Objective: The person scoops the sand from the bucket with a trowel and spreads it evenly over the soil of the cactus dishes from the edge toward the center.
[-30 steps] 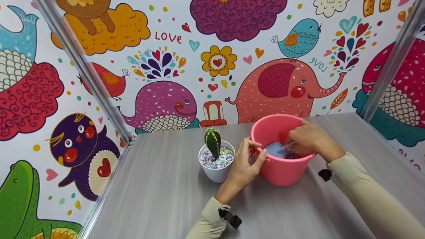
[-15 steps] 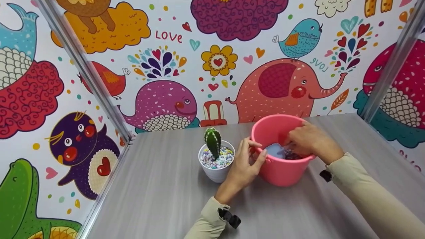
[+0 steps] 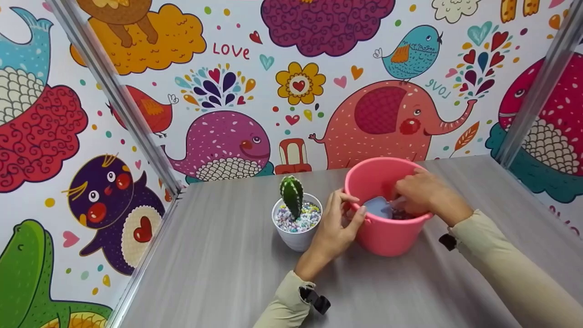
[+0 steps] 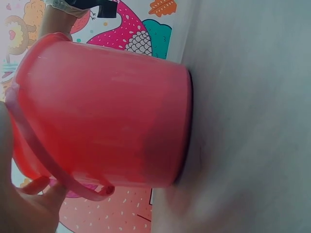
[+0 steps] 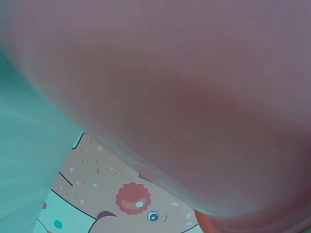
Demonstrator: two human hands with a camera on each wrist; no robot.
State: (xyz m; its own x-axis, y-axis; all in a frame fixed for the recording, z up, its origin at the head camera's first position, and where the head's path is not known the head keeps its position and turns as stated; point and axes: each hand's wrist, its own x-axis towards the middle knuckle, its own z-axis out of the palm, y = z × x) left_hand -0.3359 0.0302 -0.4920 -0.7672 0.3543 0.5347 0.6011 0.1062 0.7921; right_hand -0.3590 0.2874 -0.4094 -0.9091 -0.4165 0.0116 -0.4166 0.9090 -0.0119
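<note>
A pink bucket (image 3: 387, 239) stands upright on the table. My left hand (image 3: 337, 225) holds its rim on the left side, thumb and fingers at the edge. In the left wrist view the bucket's handle (image 4: 53, 165) hangs down along its wall, close to the left hand's fingers (image 4: 36, 187). Inside the bucket my right hand (image 3: 421, 191) grips a small shovel (image 3: 379, 207) with a blue-grey blade; its handle is mostly hidden by the fingers. Dark, grainy material (image 3: 401, 216) lies beneath. Blurred skin fills most of the right wrist view.
Left of the bucket, close to my left hand, a cactus (image 3: 291, 193) stands in a white pot (image 3: 295, 241) topped with multicoloured pebbles. Behind the grey table (image 3: 218, 255) rise walls with cartoon animals, joined by metal posts (image 3: 114, 98).
My right hand and the shovel shift very slightly inside the bucket. The left hand, bucket and potted cactus stay in place.
</note>
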